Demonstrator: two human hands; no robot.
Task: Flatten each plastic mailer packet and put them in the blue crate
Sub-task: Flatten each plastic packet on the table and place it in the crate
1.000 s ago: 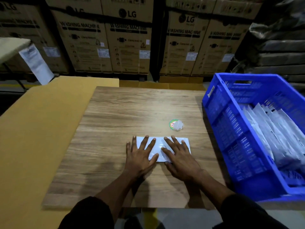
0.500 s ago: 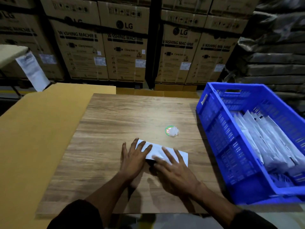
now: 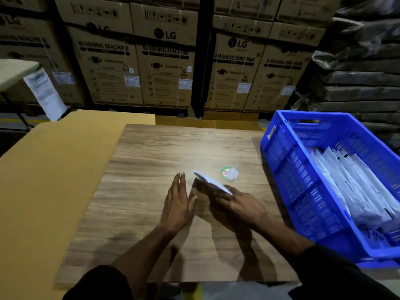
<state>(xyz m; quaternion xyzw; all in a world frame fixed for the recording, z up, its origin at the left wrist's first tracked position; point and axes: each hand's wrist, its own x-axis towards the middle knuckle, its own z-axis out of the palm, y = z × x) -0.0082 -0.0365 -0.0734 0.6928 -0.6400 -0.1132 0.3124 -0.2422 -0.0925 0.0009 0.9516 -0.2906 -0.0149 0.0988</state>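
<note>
A white plastic mailer packet [image 3: 208, 180] is tilted up off the wooden table [image 3: 151, 161], its far end raised. My right hand [image 3: 240, 205] grips its near end from below. My left hand [image 3: 178, 202] hovers just left of the packet with fingers straight, apart from it. The blue crate [image 3: 287, 167] stands at the right of the table and holds several flattened white packets [image 3: 355, 189] leaning in a row.
A small crumpled bit of clear plastic with a round green and red sticker [image 3: 229, 173] lies just beyond the packet. A yellow-brown cardboard sheet [image 3: 54, 169] covers the left side. Stacked washing machine cartons [image 3: 168, 61] stand behind the table.
Both hands pressed the packet flat on the table a second ago. Now my right hand has lifted it up on a tilt, and my left hand has come off it.
</note>
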